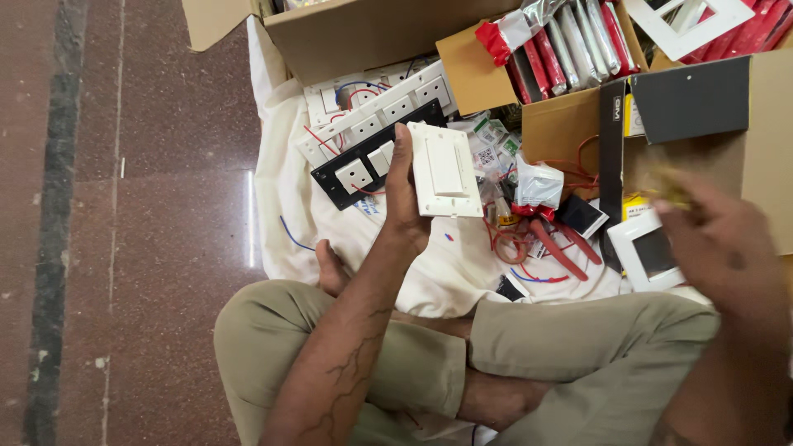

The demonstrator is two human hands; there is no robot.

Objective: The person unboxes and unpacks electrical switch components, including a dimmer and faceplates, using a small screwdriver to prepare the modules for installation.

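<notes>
Granite floor (149, 206), white cloth (289, 198), cardboard boxes (372, 33)

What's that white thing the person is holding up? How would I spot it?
Find the white cloth spread on the floor, strewn with switch parts. Above its middle, the left hand holds a flat white rectangular plastic switch plate. Unlike the black-framed socket strip beside it, it is lifted up and all white.
</notes>
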